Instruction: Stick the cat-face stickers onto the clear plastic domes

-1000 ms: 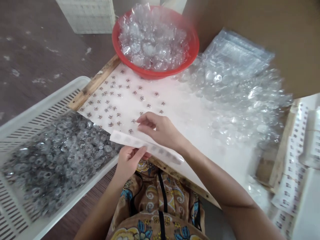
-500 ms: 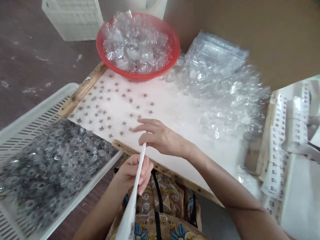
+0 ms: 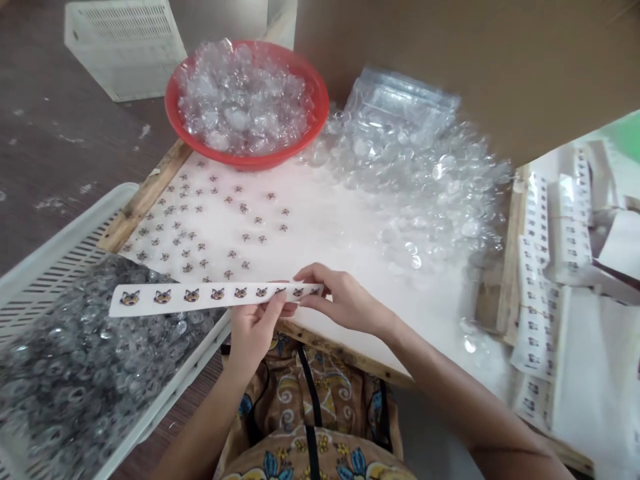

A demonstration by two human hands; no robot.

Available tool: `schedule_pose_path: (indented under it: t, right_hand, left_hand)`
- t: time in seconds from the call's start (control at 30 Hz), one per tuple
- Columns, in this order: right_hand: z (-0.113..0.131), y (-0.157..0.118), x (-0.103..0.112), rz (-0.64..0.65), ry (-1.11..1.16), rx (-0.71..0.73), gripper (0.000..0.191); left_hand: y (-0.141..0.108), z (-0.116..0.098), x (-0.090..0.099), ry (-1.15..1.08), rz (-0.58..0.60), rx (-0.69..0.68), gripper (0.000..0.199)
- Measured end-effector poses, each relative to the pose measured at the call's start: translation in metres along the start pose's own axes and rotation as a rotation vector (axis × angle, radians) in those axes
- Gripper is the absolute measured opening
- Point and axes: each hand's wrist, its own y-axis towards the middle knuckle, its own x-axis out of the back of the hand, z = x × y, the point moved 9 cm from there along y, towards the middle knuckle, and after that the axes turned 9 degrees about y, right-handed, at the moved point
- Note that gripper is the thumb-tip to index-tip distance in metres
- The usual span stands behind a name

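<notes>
A long white strip of stickers (image 3: pixel 175 300), printed with a row of small cat-like faces, lies almost level across my view. My left hand (image 3: pixel 255 330) grips it near its right part, thumb on top and fingers beneath. At the strip's right end, my right hand (image 3: pixel 347 303) pinches with thumb and fingertips; whether a single sticker has come loose there cannot be made out. Beyond the hands, many small face pieces (image 3: pixel 187 267) are spread over the left of the white work board (image 3: pixel 330 253).
A red basin (image 3: pixel 245 160) heaped with clear plastic pieces stands at the back. More clear pieces (image 3: pixel 425 193) and a plastic bag (image 3: pixel 400 100) cover the board's right. A white crate (image 3: pixel 123 200) of dark-looking pieces sits at left; bundled sticker strips (image 3: pixel 535 327) lie at right.
The strip has swung from edge-on, pointing towards me, to flat and pointing left, its printed side now visible. My right hand has come down and right to its end.
</notes>
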Motion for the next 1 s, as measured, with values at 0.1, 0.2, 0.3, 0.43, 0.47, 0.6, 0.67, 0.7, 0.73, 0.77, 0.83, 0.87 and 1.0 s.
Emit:
schedule_pose_path:
  t: [0.1, 0.2, 0.3, 0.43, 0.47, 0.6, 0.67, 0.7, 0.73, 0.77, 0.83, 0.87, 1.0]
  right_hand:
    - [-0.003, -0.008, 0.024, -0.213, -0.027, 0.063, 0.008]
    - [-0.001, -0.015, 0.032, -0.3, -0.111, 0.135, 0.006]
    - [0.007, -0.017, 0.03, -0.311, -0.198, 0.23, 0.008]
    - [0.014, -0.02, 0.031, -0.402, -0.303, 0.343, 0.009]
    - [0.015, -0.021, 0.031, -0.417, -0.321, 0.372, 0.01]
    - [0.019, -0.026, 0.033, -0.424, -0.326, 0.45, 0.013]
    - [0.02, -0.027, 0.041, -0.419, -0.265, 0.418, 0.012]
    - [0.018, -0.028, 0.048, -0.43, -0.224, 0.385, 0.011]
    - [0.017, -0.029, 0.056, -0.449, -0.187, 0.346, 0.01]
    - [0.014, -0.03, 0.064, -0.471, -0.159, 0.303, 0.009]
    - [0.004, -0.032, 0.08, -0.508, -0.131, 0.209, 0.007]
    - [-0.003, -0.031, 0.087, -0.517, -0.12, 0.154, 0.007]
    - [-0.048, -0.032, 0.111, -0.542, -0.056, -0.141, 0.014]
  left_hand:
    - [0.003, 0.002, 0.005, -0.037, -0.103, 0.009, 0.038]
    - [0.004, 0.004, 0.005, -0.021, -0.132, -0.005, 0.038]
    - [0.006, 0.004, 0.003, 0.004, -0.135, -0.041, 0.036]
    - [0.009, 0.002, -0.003, 0.031, -0.109, -0.065, 0.032]
    - [0.01, 0.001, -0.004, 0.036, -0.105, -0.07, 0.031]
    - [0.013, 0.0, -0.006, 0.053, -0.105, -0.068, 0.029]
    - [0.014, 0.001, -0.008, 0.061, -0.1, -0.062, 0.027]
    - [0.014, 0.002, -0.008, 0.062, -0.093, -0.063, 0.027]
    - [0.015, 0.002, -0.009, 0.062, -0.086, -0.067, 0.026]
    - [0.015, 0.001, -0.01, 0.062, -0.081, -0.071, 0.026]
    - [0.016, 0.0, -0.011, 0.063, -0.08, -0.082, 0.025]
    - [0.016, -0.002, -0.012, 0.062, -0.084, -0.089, 0.025]
    - [0.016, -0.006, -0.013, 0.068, -0.085, -0.105, 0.024]
